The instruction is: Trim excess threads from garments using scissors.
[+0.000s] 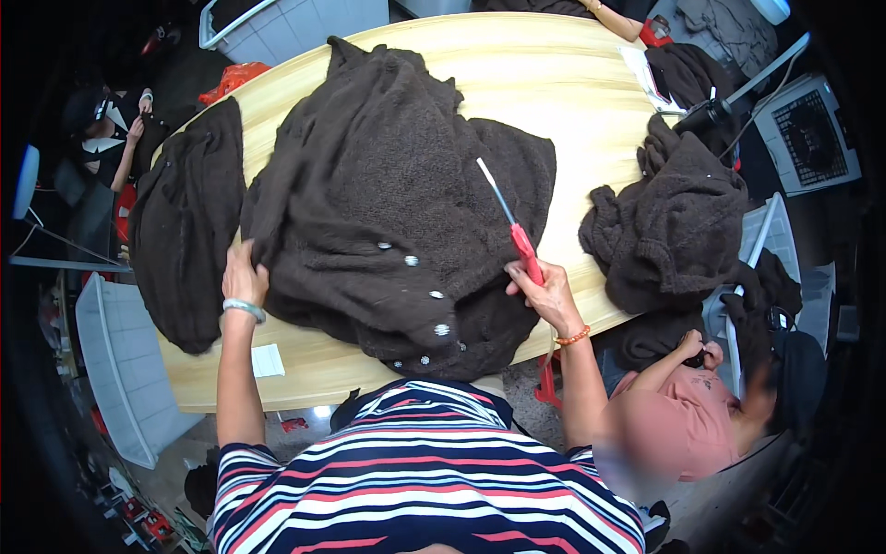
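Note:
A dark brown knitted cardigan (369, 157) lies spread over the middle of the table, with several shiny buttons (412, 260) along its near part. At its left edge my left hand (245, 279) is closed, its fingers gripping the fabric. My right hand (549, 294) is wrapped round the red handles of a pair of scissors (526, 249), just above the cardigan's right side. The scissors' blades look closed and point away from me, toward the far left. Which fabric layer my left fingertips hold is partly hidden.
The wooden table (591, 102) also bears a brown knitted piece (189, 222) at left, a heaped brown garment (692, 222) at right and a white paper slip (268, 360). White bins (120, 369) stand beside it. A person in pink (683, 411) sits close at right; another person (111, 138) is at far left.

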